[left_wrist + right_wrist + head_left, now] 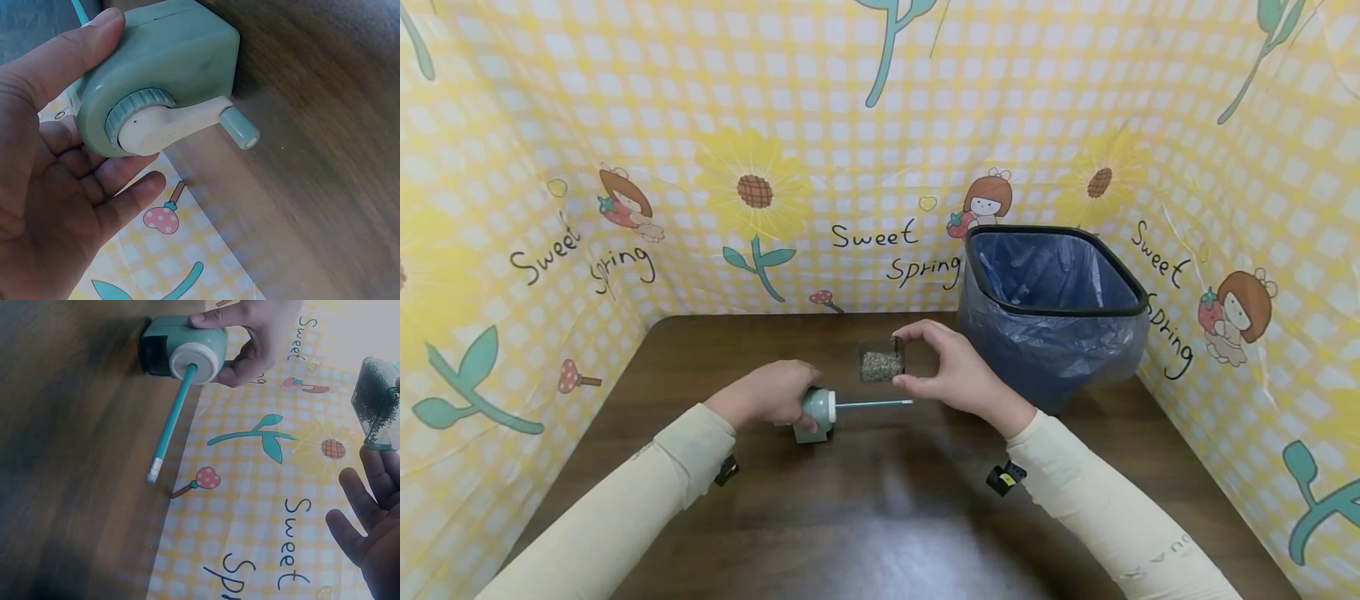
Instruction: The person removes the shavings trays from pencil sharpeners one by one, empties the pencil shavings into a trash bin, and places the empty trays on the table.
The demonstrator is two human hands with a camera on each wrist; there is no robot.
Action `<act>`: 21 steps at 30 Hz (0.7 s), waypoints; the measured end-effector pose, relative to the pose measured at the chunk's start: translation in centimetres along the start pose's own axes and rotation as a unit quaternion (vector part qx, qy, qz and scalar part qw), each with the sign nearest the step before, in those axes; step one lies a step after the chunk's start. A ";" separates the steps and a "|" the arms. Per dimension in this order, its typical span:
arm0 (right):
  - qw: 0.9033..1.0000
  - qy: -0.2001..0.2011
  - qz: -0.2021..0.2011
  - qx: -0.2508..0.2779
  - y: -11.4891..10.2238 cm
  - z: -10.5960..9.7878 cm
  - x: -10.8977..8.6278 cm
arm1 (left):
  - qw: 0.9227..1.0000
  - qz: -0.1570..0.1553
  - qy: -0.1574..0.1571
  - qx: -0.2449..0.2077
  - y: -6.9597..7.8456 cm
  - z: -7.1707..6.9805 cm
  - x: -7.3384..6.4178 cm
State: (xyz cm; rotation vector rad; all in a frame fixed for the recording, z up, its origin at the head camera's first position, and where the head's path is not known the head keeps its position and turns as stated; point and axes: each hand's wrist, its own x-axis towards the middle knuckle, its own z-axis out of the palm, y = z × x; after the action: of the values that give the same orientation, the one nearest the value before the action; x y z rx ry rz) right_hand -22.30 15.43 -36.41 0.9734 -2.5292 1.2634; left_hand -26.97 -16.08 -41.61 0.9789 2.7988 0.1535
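My left hand [778,393] grips a green hand-crank pencil sharpener [814,432] standing on the table, thumb on one side and fingers on the other. Its white crank with a green knob [241,129] shows in the left wrist view. A blue pencil [872,405] sticks out of the sharpener's white front, eraser end outward. Below, a dark slot [155,355] gapes in the body. Off the table, my right hand [957,375] pinches a small clear shavings drawer [880,367] by its edge, between thumb and fingers. Grey-brown shavings lie inside it.
A trash bin [1052,310] with a black rim and a blue plastic liner stands at the back right, just beyond my right hand. The brown wooden table [865,517] is walled by a yellow checked cloth [865,183] on the back and both sides.
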 end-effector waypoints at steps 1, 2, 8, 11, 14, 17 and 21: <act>1.000 0.000 -0.002 -0.002 -0.1 -0.2 0.1 | 1.000 0.001 0.000 -0.001 0.0 0.0 0.0; 1.000 0.000 -0.004 -0.003 -0.2 -0.3 0.1 | 1.000 0.002 0.001 -0.002 0.0 0.0 -0.1; 1.000 0.000 -0.005 -0.010 -0.7 -1.4 0.3 | 1.000 0.002 0.001 -0.001 0.0 -0.1 -0.1; 1.000 -0.007 -0.004 -0.016 -1.1 -2.0 0.3 | 1.000 -0.001 -0.002 -0.001 0.1 0.1 0.0; 1.000 -0.010 -0.005 -0.016 -1.7 -2.7 0.4 | 1.000 -0.004 -0.006 -0.003 0.0 0.2 0.0; 1.000 -0.004 -0.005 -0.011 -2.4 -3.6 0.5 | 1.000 -0.005 -0.007 0.000 0.0 0.2 0.0; 1.000 0.004 0.005 -0.006 -3.2 -4.5 0.7 | 1.000 -0.004 -0.007 0.001 -0.1 0.2 0.0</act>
State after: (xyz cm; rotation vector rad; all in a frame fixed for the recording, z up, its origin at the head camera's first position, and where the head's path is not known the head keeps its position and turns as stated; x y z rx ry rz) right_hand -21.58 17.13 -31.19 0.9523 -2.5365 1.2505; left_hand -26.99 -16.15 -41.77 0.9670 2.7910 0.1421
